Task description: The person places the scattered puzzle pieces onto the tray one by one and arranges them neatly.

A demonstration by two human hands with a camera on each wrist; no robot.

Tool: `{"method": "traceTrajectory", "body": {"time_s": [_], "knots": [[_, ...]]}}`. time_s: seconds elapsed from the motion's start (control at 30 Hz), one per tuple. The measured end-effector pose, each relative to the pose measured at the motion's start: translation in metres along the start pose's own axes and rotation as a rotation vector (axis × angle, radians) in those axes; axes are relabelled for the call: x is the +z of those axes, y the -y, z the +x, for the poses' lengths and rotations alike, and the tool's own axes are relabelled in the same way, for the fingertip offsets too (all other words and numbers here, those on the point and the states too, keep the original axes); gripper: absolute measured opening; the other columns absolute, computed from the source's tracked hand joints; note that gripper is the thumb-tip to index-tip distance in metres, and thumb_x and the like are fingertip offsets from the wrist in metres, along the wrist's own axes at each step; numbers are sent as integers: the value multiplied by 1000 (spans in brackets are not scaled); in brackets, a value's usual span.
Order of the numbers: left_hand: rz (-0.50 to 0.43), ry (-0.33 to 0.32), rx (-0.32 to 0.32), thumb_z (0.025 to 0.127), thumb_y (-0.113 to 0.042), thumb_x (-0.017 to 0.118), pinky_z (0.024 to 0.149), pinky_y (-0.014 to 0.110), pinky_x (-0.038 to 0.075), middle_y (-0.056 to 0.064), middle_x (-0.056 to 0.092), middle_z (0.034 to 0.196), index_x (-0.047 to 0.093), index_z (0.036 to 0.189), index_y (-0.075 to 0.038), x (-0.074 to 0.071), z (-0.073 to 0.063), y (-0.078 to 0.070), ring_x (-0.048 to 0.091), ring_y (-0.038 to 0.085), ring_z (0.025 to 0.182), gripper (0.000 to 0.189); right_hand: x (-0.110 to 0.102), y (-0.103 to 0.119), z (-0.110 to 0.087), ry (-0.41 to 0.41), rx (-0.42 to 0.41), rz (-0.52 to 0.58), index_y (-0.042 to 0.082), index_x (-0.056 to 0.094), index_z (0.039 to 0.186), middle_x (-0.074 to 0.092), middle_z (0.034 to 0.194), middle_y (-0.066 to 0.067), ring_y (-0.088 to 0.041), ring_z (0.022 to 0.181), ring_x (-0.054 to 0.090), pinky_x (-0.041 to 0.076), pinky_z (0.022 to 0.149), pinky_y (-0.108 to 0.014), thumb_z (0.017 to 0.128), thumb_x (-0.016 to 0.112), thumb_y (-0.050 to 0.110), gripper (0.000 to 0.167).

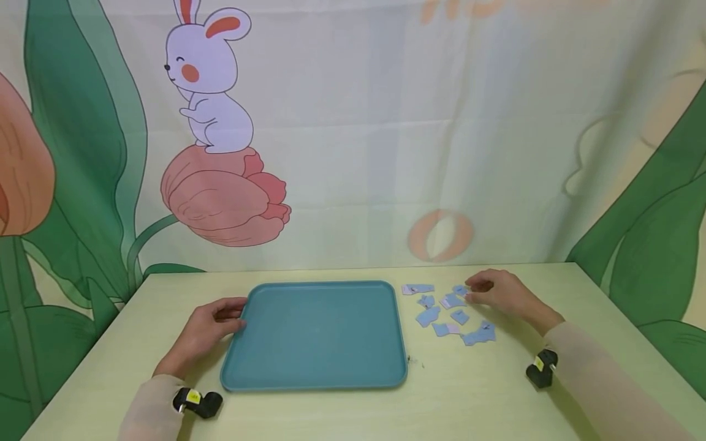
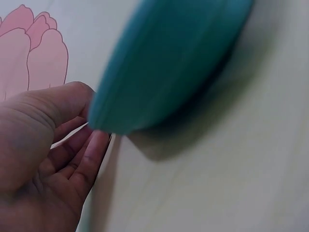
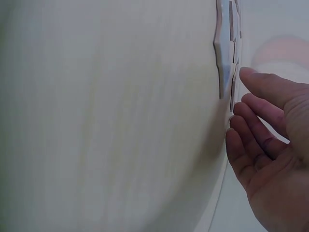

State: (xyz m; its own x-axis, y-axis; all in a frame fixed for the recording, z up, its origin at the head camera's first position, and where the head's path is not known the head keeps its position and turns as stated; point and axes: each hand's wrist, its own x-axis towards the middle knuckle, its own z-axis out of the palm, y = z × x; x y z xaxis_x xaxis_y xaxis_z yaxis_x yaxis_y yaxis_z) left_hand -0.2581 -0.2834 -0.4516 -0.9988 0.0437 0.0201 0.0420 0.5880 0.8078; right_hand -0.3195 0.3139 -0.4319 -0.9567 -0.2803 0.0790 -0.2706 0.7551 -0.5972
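While the right hand (image 1: 504,294) hovered with nothing in its grasp, its thumb and fingers loosely curved and well parted, one small blue piece (image 1: 460,290) lay on the table right by the fingertips; whether they touched it could not be told. The left hand (image 1: 201,331), also relaxed and clasping nothing, set its fingertips against the left rim of the tray (image 1: 314,337). Both forearms reached in from the near side, angled inward, the right hand lying palm inward with the fingers pointing toward the tray, the left with its thumb nearer the person. About eight blue pieces (image 1: 479,334) could be counted, that nearest one included, scattered flat between the tray's right edge and the right hand; some lay so close together that the exact number was uncertain. One teal tray stood left of them, with bare teal showing across its base. Two beige sleeves (image 1: 612,380) each bore one black wrist camera (image 1: 542,369). Beyond the pale table (image 1: 463,398) hung one backdrop (image 1: 342,153), printed with one white rabbit (image 1: 215,98) upon a pink flower (image 1: 220,202).
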Motion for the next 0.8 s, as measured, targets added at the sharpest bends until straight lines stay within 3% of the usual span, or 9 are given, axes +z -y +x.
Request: {"method": "traceTrajectory", "body": {"time_s": [0.47, 0.8], "knots": [[-50, 3, 9, 100, -7, 73, 93, 31, 60, 24, 64, 135, 56, 149, 5, -2, -1, 2, 66, 35, 118, 53, 1, 3, 3, 4, 2, -53, 1, 75, 105, 70, 97, -4, -24, 93, 62, 53, 84, -41, 95, 81, 20, 23], [-58, 2, -15, 100, -6, 72, 95, 34, 60, 23, 65, 134, 55, 149, 4, -1, -2, 1, 65, 34, 118, 53, 3, 4, 5, 5, 14, -101, 2, 72, 96, 69, 90, -4, -22, 85, 62, 53, 77, -38, 93, 80, 16, 16]]}}
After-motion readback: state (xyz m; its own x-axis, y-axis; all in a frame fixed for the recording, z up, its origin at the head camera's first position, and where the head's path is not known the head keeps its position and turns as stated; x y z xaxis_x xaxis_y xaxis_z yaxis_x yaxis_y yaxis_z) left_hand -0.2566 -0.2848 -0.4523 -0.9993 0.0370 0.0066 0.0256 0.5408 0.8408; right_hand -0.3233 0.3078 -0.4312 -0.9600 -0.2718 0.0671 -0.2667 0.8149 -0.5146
